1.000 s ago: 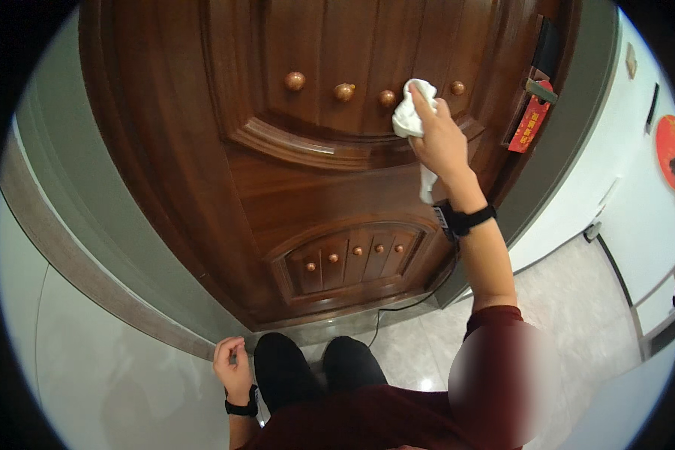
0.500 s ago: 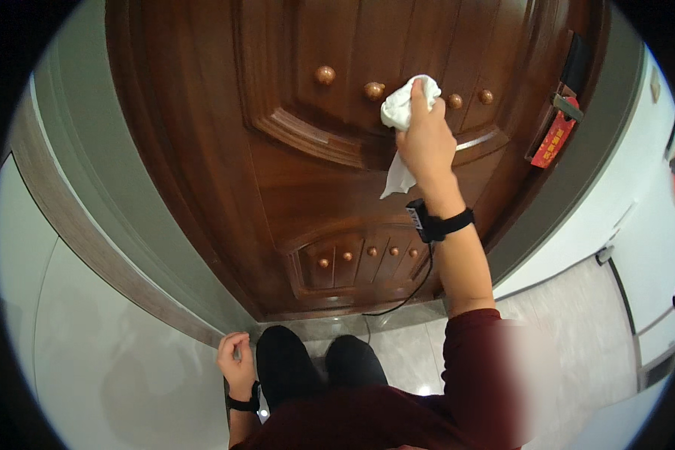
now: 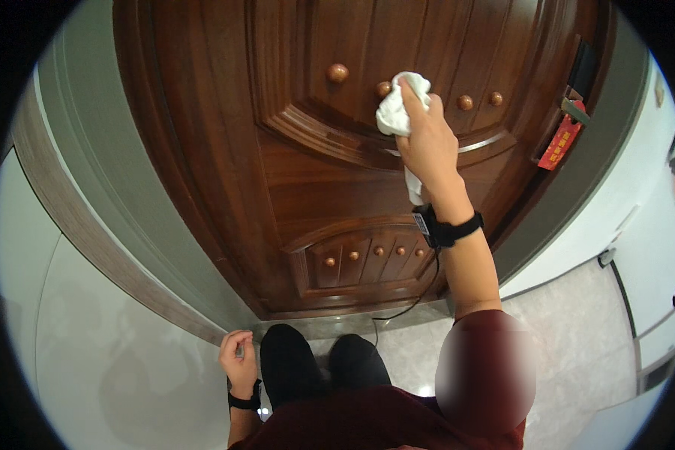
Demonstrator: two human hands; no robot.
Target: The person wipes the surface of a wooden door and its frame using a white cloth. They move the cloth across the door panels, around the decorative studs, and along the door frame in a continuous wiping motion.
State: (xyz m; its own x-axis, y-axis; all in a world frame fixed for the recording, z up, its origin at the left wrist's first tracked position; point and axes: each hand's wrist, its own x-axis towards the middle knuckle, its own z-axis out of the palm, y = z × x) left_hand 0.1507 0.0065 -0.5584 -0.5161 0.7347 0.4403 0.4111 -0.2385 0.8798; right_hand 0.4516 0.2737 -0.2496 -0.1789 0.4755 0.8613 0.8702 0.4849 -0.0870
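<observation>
My right hand (image 3: 430,140) is closed on a crumpled white cloth (image 3: 394,113). It presses the cloth against the upper panel of a dark brown wooden door (image 3: 322,184), just below and right of a round copper-coloured knob (image 3: 383,89). A loose end of the cloth hangs beneath my palm. Another such knob (image 3: 337,73) is to the left, and two more are to the right of my hand. Down at the lower left, my left hand (image 3: 240,361) hangs beside my leg with its fingers curled in; I see nothing in it.
A red paper packet (image 3: 561,142) hangs from the door handle (image 3: 575,111) at the right. The grey door frame (image 3: 105,150) rises on the left. From my right wrist device (image 3: 444,226) a black cable (image 3: 421,296) runs down past the lower panel. Pale tiles (image 3: 570,330) cover the floor.
My right hand has shifted the cloth slightly left, partly over the second knob. The cloth's hanging end has drawn in under my wrist. My left hand stays about where it was.
</observation>
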